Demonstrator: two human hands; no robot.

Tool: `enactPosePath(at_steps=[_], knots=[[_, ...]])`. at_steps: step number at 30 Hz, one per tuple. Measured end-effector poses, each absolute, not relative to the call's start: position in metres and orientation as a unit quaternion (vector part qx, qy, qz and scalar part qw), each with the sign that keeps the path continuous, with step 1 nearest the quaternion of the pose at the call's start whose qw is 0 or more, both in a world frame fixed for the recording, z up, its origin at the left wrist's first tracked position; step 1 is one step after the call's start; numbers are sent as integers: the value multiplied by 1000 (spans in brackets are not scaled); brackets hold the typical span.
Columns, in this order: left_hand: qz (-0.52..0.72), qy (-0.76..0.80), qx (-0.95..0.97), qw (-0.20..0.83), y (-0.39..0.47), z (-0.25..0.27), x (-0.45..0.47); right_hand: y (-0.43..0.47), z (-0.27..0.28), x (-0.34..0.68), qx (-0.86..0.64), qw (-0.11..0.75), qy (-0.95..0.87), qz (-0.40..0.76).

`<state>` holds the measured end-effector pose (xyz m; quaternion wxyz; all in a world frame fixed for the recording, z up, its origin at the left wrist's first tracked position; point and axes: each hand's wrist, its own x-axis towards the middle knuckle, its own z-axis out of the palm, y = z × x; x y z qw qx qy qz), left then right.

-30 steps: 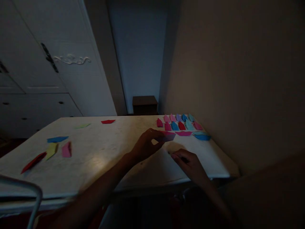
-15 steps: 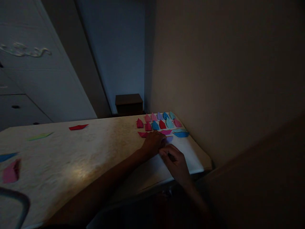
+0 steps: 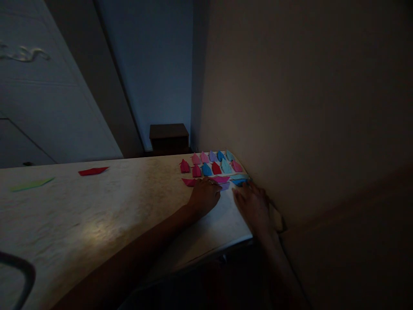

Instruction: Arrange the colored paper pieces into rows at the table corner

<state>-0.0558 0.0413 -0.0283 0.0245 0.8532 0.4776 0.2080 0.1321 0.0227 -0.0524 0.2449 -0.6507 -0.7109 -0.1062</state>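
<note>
At the right end of the table, my left hand (image 3: pixel 204 197) rests with curled fingers over several flat folded paper boats. Its fingertips close on the edge of a purple paper boat (image 3: pixel 225 186), partly hidden by the hand. A magenta folded boat (image 3: pixel 220 179) shows just beyond the knuckles, and a crimson one (image 3: pixel 188 182) lies to their left. My right hand (image 3: pixel 254 207) is open, fingers apart, reaching to a blue folded boat (image 3: pixel 238 182). A light blue one (image 3: pixel 239 176) lies just behind that. Farther back stand two rows of opened paper boats, including a red one (image 3: pixel 216 168).
A red folded boat (image 3: pixel 93 171) and a yellow-green one (image 3: pixel 31 184) lie on the left of the marbled table (image 3: pixel 129 189). A wall (image 3: pixel 290 107) borders the right side. A dark curved bar (image 3: pixel 27 269) shows at the lower left.
My right hand has moved right from its pinch beside my left hand and spread its fingers at the blue boat. My left hand stays over the boats. The view has shifted slightly right.
</note>
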Motion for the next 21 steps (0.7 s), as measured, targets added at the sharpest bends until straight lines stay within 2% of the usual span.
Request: enactPosePath(at_steps=[7, 21], knots=[[205, 468, 859, 10, 40, -32, -53, 11, -46, 129, -659, 219, -707, -129], [234, 468, 852, 21, 42, -34, -53, 7, -53, 133, -646, 275, -704, -106]])
